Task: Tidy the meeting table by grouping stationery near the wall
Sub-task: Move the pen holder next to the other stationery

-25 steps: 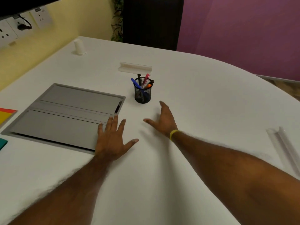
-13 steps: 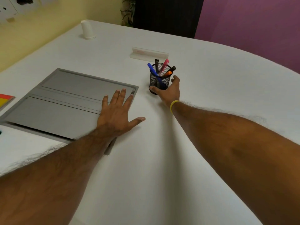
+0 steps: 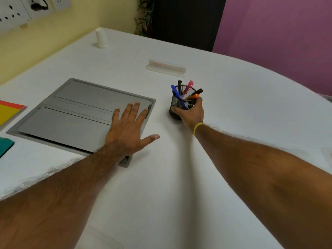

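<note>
Mesh cup (image 3: 174, 105) — five pens (image 3: 188, 86) — right hand (image 3: 191, 114) gripping.

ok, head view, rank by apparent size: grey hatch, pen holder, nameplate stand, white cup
1. grey hatch
2. pen holder and nameplate stand: about alike, so unranked
3. white cup, though farthest away

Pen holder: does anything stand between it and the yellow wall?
Straight left of the pen holder, the grey panel with the left hand resting on it lies between. Further back, nothing visible blocks the way.
</note>
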`<state>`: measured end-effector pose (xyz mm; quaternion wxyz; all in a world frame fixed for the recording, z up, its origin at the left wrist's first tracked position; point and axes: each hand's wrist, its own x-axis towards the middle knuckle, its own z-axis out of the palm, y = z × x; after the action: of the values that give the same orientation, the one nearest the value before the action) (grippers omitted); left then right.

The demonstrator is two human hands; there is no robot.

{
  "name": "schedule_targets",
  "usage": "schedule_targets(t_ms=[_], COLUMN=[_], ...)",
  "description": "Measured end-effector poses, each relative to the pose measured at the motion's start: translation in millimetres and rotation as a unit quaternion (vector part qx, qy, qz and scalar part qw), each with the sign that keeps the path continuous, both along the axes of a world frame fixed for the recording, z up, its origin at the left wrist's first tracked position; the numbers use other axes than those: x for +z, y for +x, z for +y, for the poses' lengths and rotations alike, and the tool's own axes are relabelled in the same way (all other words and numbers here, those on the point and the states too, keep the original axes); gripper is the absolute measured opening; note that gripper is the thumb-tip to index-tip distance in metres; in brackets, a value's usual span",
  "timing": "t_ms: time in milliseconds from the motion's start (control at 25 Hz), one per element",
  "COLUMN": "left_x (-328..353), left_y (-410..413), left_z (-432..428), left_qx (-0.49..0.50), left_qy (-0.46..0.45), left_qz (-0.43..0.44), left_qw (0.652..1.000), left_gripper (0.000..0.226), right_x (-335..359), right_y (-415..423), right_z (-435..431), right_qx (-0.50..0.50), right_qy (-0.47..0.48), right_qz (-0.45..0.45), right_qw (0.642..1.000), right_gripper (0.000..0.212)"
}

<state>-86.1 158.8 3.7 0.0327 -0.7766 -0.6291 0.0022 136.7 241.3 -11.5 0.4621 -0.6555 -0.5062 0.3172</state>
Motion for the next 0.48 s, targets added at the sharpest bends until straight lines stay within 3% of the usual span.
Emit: schedule_targets(t_ms=[200,480], left_x=[35,82], left_y=[-11,-16], left_z=[-81,-210], left_qx=[0.011,0.010], left_qy=[-0.001,-0.015], left_qz=[-0.006,-0.034], left_qw=[1.000,0.999], left_gripper=[0.102,0.103], right_x=[37,88], right_y=[9,10], right_z=[-110,-289], right_qx=[0.029,-0.006], right_qy=[-0.023,-0.050], right_qz=[0.013,0.034], right_qw=[0.999,0.998], right_gripper=[0.063,0.069])
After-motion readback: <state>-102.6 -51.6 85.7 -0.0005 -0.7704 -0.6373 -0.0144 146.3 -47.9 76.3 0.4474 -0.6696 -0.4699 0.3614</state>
